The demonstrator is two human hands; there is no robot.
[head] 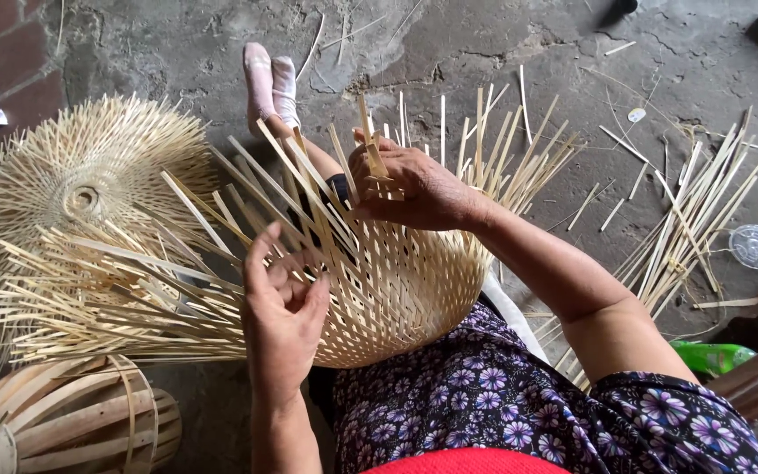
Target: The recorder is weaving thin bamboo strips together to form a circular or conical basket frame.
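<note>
A half-woven bamboo basket (pixel 396 298) rests on my lap, its loose strips fanning out towards the left and the far side. My left hand (pixel 281 312) lies on the near left of the weave, fingers curled around a few loose strips. My right hand (pixel 410 186) reaches over the far rim and pinches the upright strips there. My socked foot (pixel 271 81) sticks out beyond the basket on the concrete floor.
A stack of woven bamboo pieces (pixel 81 184) with spiky edges lies at the left. A rounded bamboo frame (pixel 72 417) stands at the bottom left. Loose bamboo strips (pixel 686 219) lie at the right beside a clear plastic lid (pixel 754 246) and a green object (pixel 712 357).
</note>
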